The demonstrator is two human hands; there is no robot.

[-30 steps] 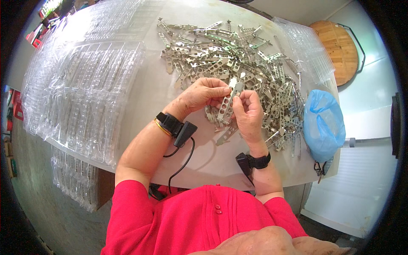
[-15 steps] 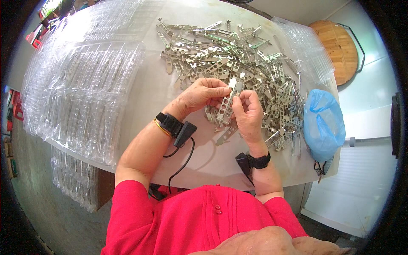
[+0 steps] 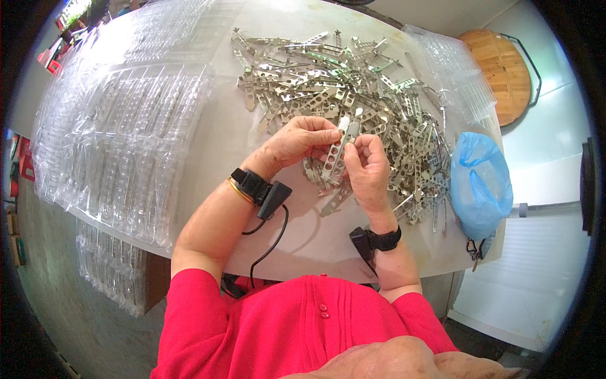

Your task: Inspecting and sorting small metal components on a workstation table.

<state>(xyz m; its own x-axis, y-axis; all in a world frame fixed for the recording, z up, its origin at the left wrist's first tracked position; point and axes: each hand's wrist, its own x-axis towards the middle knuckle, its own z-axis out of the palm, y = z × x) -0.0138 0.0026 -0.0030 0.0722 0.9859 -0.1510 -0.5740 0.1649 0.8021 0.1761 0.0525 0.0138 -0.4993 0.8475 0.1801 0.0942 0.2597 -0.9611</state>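
Between my two hands is a flat silvery metal strip (image 3: 332, 159) with a row of round holes, tilted up over the near edge of a heap. My left hand (image 3: 302, 140) pinches it from the left, thumb and fingertips on its upper part. From the right, my right hand (image 3: 369, 165) has its thumb and curled fingers closed on a second plain-looking strip (image 3: 351, 131) lying against the first. The heap of metal strips (image 3: 315, 82) spreads behind and to the right of my hands. One loose strip (image 3: 336, 202) lies on the table just below them.
Clear plastic trays (image 3: 126, 132) are stacked along the left of the white table (image 3: 221, 120); more trays (image 3: 451, 76) lie at the far right. A blue plastic bag (image 3: 481, 183) sits at the right edge, with scissors (image 3: 480, 247) beneath it. A black cable (image 3: 281, 237) hangs from my left wrist.
Hardly anything differs. Both hands keep their place and hold on the strips, which have shifted very slightly.
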